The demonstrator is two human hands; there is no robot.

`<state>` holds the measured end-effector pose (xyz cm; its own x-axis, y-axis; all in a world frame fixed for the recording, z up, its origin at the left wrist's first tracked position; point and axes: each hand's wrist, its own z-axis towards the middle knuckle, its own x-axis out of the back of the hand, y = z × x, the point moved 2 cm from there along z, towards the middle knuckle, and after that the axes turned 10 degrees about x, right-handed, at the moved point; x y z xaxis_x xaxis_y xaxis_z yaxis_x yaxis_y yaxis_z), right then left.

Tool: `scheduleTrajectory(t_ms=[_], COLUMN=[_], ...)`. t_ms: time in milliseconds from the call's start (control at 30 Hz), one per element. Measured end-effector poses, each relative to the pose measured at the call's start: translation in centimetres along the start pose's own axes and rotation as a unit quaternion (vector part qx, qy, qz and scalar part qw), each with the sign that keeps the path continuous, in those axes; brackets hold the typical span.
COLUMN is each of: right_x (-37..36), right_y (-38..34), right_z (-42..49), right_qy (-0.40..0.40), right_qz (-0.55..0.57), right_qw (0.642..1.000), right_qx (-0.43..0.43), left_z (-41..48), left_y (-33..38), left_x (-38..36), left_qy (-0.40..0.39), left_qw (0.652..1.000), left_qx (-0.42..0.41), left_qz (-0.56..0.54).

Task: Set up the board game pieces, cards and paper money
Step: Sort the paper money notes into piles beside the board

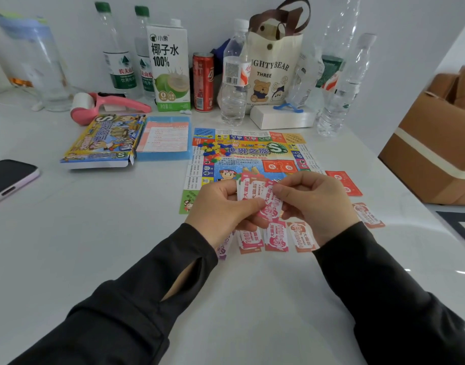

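Both hands, left (220, 206) and right (318, 204), pinch pink paper money (252, 193) near the board (252, 151).

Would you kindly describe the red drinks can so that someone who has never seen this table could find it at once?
Look at the row of drinks against the wall, behind the game board. The red can stands between the tall white coconut-water carton and a clear white-capped bottle. It is the shortest drink there and the only red one.

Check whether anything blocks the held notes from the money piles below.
Nothing visible does. The left hand and right hand hold the pink notes over the piles; the hands hide some of them.
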<state>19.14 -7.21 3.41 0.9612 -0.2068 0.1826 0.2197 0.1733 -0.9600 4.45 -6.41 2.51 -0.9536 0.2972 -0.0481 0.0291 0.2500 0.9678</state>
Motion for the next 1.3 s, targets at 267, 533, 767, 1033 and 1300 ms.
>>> scheduleTrajectory(t_ms=[267,533,767,1033,1300], right_x=[-0.6,-0.7,1.6,5.4,12.0], right_y=[-1.0,-1.5,-1.9,-0.7,0.9], right_z=[-0.8,-1.0,-0.1,1.3,3.2], right_qy=[0.033,0.016,0.038,0.07,0.151], right_qz=[-0.179,-0.201,-0.025,0.127,0.04], right_qw=[0.972,0.958,0.994,0.989,0.988], right_qx=[0.15,0.206,0.103,0.009,-0.014], left_z=[-0.1,-0.5,-0.8,0.0,1.2], left_y=[-0.1,0.7,1.5,1.1,0.4], left_x=[-0.3,-0.3,-3.0,-7.4,-11.8], left_qy=[0.012,0.009,0.017,0.034,0.063], left_qw=[0.998,0.999,1.0,0.999,0.998], left_qx=[-0.015,0.021,0.002,-0.005,0.0], left_qz=[0.06,0.05,0.02,-0.021,-0.024])
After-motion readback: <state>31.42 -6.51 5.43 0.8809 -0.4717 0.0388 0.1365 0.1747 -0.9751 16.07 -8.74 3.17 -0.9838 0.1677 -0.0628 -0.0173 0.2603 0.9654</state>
